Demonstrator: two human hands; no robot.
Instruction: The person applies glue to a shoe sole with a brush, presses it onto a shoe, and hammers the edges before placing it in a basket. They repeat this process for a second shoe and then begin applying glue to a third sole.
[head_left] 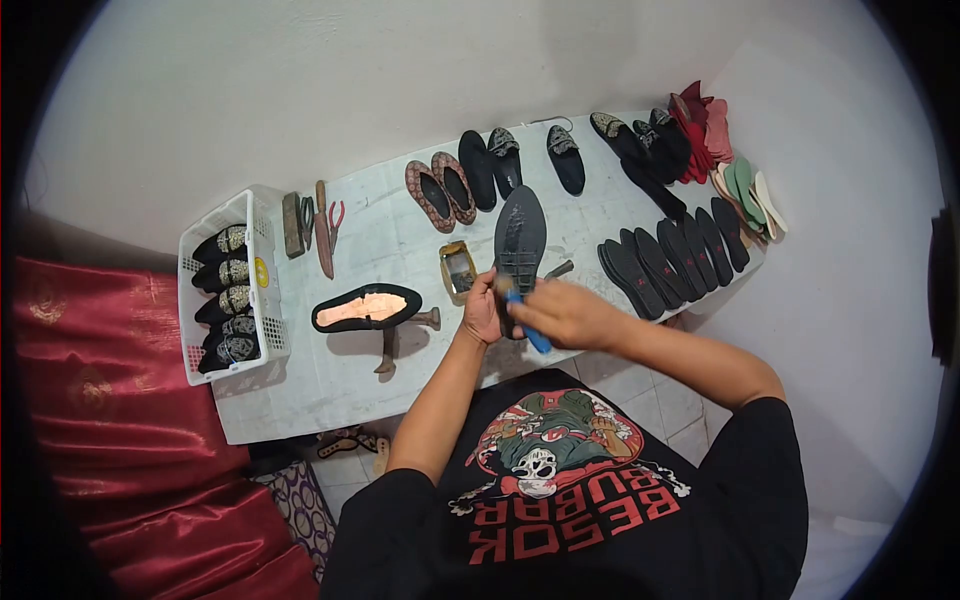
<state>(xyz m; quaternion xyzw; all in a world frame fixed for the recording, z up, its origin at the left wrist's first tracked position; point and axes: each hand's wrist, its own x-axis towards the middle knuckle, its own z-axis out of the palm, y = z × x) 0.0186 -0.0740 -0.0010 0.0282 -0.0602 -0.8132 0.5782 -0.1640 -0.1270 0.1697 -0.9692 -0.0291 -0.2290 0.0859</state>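
Note:
A dark shoe sole (520, 235) is held up over the table's front edge, its upper part shiny and wet-looking. My left hand (483, 308) grips its lower left edge. In my right hand (562, 314) is a brush with a blue handle (537, 340), its bristle end against the lower part of the sole. Just left of the sole stands an open yellowish container (458, 270) with something dark inside. Farther left, a black shoe (367, 308) with a pale inside rests upside-up on a metal shoe stand (387, 352).
A white basket (250, 290) of black shoes stands at the left. Behind it lie a knife (324, 230) and red pliers (337, 215). Finished-looking shoes (430, 195) line the back. Black soles (660, 265) lie in a row at the right, near coloured pieces (740, 185).

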